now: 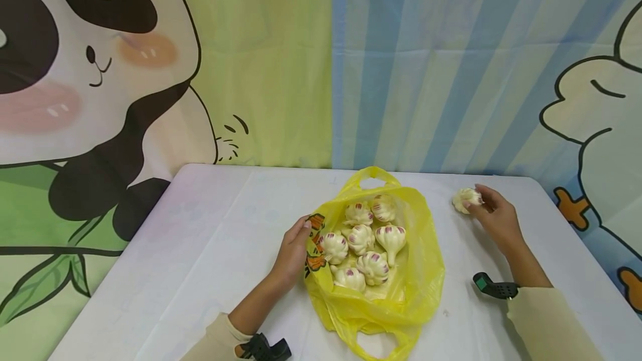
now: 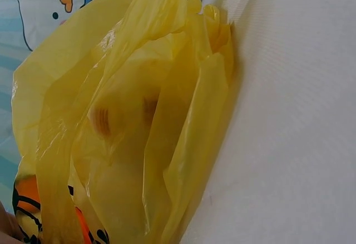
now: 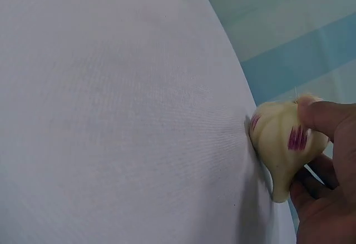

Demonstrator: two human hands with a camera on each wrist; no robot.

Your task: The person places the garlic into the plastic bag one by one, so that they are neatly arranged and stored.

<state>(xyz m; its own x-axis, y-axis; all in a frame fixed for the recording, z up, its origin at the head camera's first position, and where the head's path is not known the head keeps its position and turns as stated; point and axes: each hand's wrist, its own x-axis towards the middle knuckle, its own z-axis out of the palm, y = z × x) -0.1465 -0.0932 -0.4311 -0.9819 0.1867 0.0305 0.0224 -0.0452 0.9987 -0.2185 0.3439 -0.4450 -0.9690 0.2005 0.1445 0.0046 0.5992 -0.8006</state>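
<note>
My right hand [image 1: 494,215] pinches a garlic bulb [image 1: 467,200] between thumb and fingers at the table's far right. In the right wrist view that garlic bulb [image 3: 286,138], cream with purple streaks, lies right at the white tabletop with its stem toward me. A yellow plastic bag [image 1: 426,261] lies spread with its mouth up in the middle. My left hand [image 1: 292,249] grips the bag's left rim, thumb on top by a printed orange pattern. Several garlic bulbs [image 1: 373,268] sit inside the bag. Through its thin side in the left wrist view, the bag [image 2: 128,160] shows dim bulb shapes.
The white table [image 1: 210,272] extends to both sides of the bag. Behind it hangs a curtain [image 1: 281,71] with a panda print and blue stripes. The bag's handle loops [image 1: 373,172] lie toward the back and front. A dark wrist device [image 1: 494,287] sits on each wrist.
</note>
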